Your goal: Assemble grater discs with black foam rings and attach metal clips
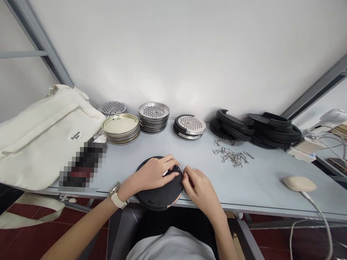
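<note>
A black round disc (161, 193) lies in front of me, its near rim reaching past the table's front edge. A silver and copper-coloured strip shows along its lower right rim. My left hand (156, 173) rests over the top of the disc, thumb and forefinger apart. Under those fingers is a small white patch I cannot make out. At the right rim, my right hand (198, 185) is closed in a pinch on a thin metal wire clip (180, 168). Its fingers partly hide the clip. Beyond that hand lies a pile of similar wire clips (233, 157).
Along the wall stand gold-rimmed lids (120, 125), metal grater plates (154, 111), a grater in a black ring (192, 124) and black round parts (230, 125). A cream bag (45, 138) is at left. A corded cream mouse-shaped device (300, 183) lies right.
</note>
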The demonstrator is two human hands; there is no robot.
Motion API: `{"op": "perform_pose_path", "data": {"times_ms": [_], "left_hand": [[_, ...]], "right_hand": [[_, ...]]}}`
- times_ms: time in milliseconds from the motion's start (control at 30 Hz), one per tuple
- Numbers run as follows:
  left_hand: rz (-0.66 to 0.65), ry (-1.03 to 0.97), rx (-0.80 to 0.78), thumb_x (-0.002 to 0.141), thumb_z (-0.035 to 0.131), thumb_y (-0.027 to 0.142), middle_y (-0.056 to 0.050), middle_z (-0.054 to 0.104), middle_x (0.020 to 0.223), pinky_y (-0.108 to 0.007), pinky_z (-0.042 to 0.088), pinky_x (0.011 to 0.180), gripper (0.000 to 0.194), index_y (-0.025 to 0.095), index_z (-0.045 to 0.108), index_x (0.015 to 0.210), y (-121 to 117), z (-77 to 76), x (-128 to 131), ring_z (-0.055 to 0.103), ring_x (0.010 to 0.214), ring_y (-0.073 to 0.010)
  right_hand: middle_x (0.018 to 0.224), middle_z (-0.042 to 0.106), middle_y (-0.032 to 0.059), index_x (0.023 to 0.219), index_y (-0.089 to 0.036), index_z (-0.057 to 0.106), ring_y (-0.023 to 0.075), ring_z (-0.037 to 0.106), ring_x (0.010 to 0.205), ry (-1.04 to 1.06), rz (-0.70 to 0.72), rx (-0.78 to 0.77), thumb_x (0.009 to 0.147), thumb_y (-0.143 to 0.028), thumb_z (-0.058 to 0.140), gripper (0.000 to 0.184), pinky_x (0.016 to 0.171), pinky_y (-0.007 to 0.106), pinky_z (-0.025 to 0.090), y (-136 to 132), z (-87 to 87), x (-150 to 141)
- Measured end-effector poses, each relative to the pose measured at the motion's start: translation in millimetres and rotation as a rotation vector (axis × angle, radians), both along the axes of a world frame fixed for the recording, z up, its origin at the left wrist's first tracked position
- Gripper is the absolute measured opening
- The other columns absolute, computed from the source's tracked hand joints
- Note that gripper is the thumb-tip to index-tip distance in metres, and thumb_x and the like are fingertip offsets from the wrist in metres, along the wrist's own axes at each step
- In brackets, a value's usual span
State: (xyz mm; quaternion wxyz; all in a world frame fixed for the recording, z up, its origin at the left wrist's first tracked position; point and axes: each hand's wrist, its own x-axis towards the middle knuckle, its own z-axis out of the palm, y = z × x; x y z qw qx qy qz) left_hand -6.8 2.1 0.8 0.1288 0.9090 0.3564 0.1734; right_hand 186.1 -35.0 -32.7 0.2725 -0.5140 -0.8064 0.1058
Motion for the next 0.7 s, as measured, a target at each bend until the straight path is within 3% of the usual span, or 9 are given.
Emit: {"op": "perform_pose_path", "data": {"times_ms": [700], "left_hand": [[-0.002, -0.004, -0.007, 0.095, 0.042, 0.033, -0.002, 0.056, 0.1, -0.026, 0.045, 0.072, 0.023, 0.024, 0.053, 0.113, -0.5, 0.8, 0.4, 0.059, 0.077, -0.0135]], "right_hand": [[0.067, 0.051, -0.0007, 0.077, -0.021, 0.042, 0.0155, 0.048, 0.064, -0.007, 0.0, -0.006, 0.093, -0.019, 0.038, 0.017, 0.062, 0.026, 0.036, 0.2, -2.3, 1.1]]}}
